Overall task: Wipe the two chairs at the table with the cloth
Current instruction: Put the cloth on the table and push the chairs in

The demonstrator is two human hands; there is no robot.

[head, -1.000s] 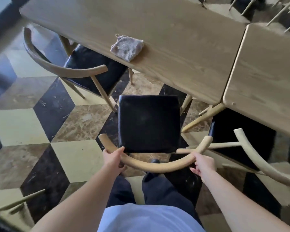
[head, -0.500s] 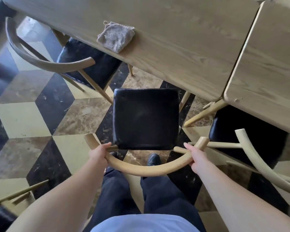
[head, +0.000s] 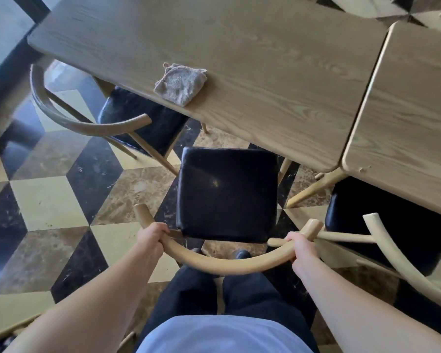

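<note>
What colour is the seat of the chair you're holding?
Glossy black seat, clearest in the head view.

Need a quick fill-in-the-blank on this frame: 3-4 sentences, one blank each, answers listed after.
1. The cloth lies on the ____, near its edge.
2. Both the left hand and the right hand grip the curved wooden ____ of the middle chair.
3. The middle chair's seat cushion is coloured ____.
4. Number of hands touching the cloth: ____.

Missing words: table; backrest; black; zero
</note>
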